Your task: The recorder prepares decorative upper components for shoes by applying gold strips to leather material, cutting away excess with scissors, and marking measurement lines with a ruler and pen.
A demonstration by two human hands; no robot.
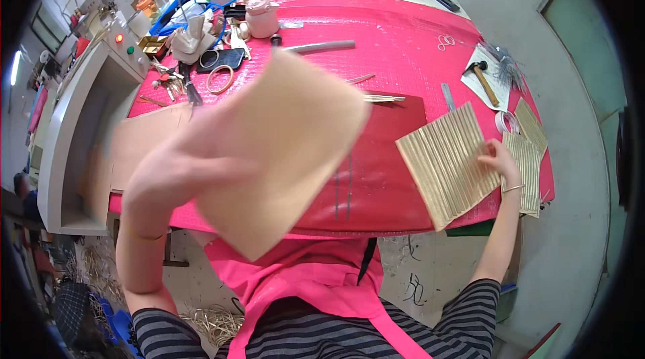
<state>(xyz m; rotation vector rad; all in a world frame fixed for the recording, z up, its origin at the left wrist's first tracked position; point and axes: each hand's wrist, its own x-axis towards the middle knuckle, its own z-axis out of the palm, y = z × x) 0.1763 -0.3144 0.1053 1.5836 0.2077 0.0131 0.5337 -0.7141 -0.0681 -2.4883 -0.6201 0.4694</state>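
My left hand (pixel 181 171), smeared by motion, grips a plain tan sheet (pixel 289 137) raised over the left half of the table. The sheet looks like leather or card and tilts toward me, covering part of the tabletop. To the right, my right hand (pixel 496 159) pinches the edge of a ribbed gold sheet (pixel 451 164), its ridges running lengthwise. This sheet overlaps the right side of a dark red mat (pixel 383 184). More ribbed gold pieces (pixel 524 164) lie just beyond my right wrist.
On the pink table cover (pixel 396 30) lie a hammer (pixel 485 83), a roll of white tape (pixel 506 122), a steel ruler (pixel 448 97) and a grey tube (pixel 322 46). Flat tan sheets (pixel 144 134) rest at the left. A pink jar (pixel 261 16) stands among clutter at the back left.
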